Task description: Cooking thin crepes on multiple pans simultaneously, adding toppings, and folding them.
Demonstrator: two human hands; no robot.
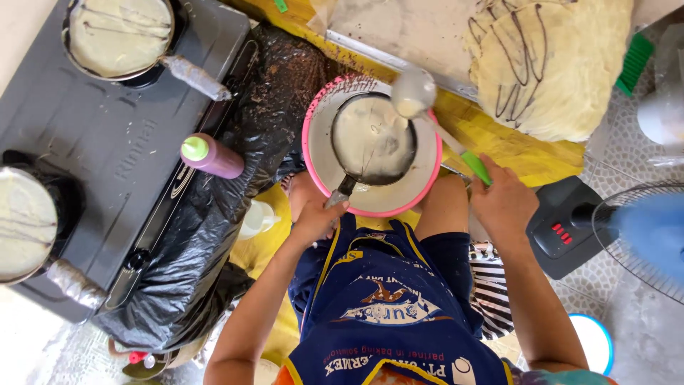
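My left hand [313,217] grips the handle of a small dark pan [370,139] coated with pale batter, held over a pink-rimmed bowl [313,153] of batter. My right hand [502,203] holds a ladle by its green handle [476,167]; the metal ladle cup [413,93] hangs above the pan's far edge with batter in it. I am wearing a blue apron [388,306].
A grey two-burner stove [107,142] on the left carries two batter-filled pans [117,36] [25,221]. A purple squeeze bottle [214,157] lies on black plastic [206,235]. Stacked thin crepes with chocolate lines [563,71] rest at top right. A fan [641,235] stands at the right.
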